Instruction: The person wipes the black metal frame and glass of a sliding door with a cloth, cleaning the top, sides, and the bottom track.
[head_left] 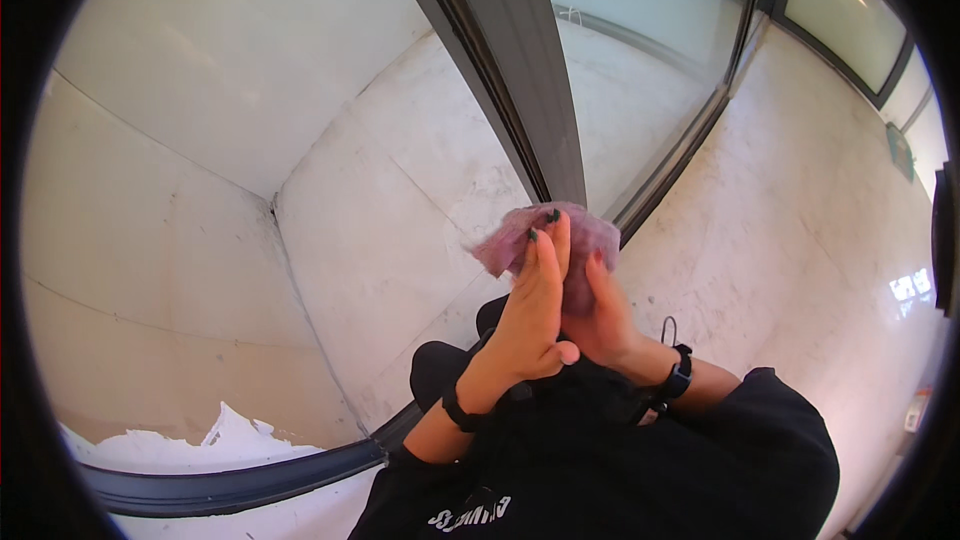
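Observation:
A crumpled mauve cloth (500,245) is pressed between my two hands, in front of my chest. My left hand (533,312) lies along its near side, fingers stretched upward and together, thumb apart lower down. From the right, my right hand (603,318) cups the cloth, its thumb pointing up against it; its other fingers are mostly hidden behind the left hand and the cloth. Dark polish shows on some left-hand nails. Each wrist carries a black band, the right one with a watch (680,372).
Just beyond my hands stands a dark grey metal frame (560,130) with a glass pane (650,50). To the left, a low dark frame rail (230,485) curves past torn white sheeting (235,430). Pale, scuffed floor (760,220) stretches right, toward another framed pane (845,20).

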